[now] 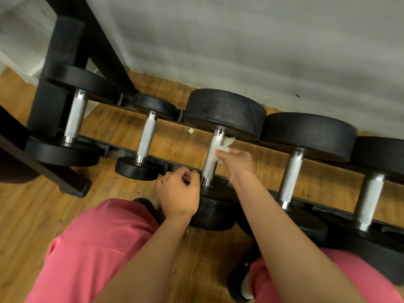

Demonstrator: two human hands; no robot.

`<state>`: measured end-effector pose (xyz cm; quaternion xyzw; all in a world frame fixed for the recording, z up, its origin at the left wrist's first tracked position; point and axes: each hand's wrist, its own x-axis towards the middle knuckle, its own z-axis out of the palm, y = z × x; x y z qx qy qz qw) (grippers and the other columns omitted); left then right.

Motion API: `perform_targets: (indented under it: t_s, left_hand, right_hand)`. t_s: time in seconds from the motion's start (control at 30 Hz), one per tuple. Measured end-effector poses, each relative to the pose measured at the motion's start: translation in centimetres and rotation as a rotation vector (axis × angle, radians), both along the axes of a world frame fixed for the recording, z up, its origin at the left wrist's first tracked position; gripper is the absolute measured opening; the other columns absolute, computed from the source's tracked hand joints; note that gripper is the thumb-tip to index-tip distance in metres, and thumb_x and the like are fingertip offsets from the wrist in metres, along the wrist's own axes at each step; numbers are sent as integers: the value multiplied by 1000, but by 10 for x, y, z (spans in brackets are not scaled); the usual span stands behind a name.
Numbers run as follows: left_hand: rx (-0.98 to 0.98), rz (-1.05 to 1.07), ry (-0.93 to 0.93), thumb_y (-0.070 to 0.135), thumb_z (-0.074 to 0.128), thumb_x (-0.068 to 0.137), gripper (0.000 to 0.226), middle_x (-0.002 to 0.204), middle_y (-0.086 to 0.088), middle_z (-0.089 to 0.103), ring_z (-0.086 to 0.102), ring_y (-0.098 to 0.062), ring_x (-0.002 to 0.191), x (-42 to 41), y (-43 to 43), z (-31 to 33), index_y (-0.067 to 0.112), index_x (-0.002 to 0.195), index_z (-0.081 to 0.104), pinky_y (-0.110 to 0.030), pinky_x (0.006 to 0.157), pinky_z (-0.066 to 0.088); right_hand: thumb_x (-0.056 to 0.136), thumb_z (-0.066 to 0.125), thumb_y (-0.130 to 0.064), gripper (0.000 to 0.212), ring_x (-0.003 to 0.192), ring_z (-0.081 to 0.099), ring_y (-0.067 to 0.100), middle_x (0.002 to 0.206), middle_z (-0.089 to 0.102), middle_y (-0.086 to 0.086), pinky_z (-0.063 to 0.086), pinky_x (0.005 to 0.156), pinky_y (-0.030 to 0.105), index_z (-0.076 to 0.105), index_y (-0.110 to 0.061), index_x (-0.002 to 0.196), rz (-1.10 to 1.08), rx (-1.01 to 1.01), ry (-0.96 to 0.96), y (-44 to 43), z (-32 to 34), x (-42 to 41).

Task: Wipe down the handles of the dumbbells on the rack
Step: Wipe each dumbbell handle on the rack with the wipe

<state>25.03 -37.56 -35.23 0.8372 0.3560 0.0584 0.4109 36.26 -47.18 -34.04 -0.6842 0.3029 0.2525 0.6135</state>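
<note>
White tissue (225,145) pinched in our right grip (235,162) presses the middle dumbbell handle (210,166) on the rack (63,47) at twelve o'clock, while our left grip (178,193), at seven o'clock, curls, holding what we cannot tell.

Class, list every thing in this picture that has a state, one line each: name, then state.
middle dumbbell, lying across the rack, its handle being wiped.
wipe, crumpled, pressed on that handle.
right hand, grips the wipe.
left hand, fingers curled by the near rail; whether it grips anything is unclear.
small dumbbell, lying across the rack, untouched.
</note>
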Motion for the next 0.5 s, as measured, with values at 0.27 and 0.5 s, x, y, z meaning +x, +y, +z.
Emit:
perform_targets:
  t_s: [0.27, 0.5]
  left_hand:
    - [-12, -1, 5, 38, 53, 86, 22, 71, 7, 54, 56, -27, 89, 0, 1, -2, 28, 67, 59, -48, 86, 47]
    - [-3, -10, -20, 40, 49, 84, 27, 71, 6, 58, 56, -23, 82, 0, 1, 0, 23, 69, 64, -47, 85, 48]
  right_hand:
    - [82, 74, -8, 19, 76, 58, 5, 83, 64, -4, 42, 71, 20, 59, -18, 76, -72, 49, -122, 5, 9, 20]
    - [80, 77, -11, 36, 89, 57, 9, 104, 57, -1, 41, 63, 12, 64, -2, 112, 251, -160, -145, -7, -6, -3]
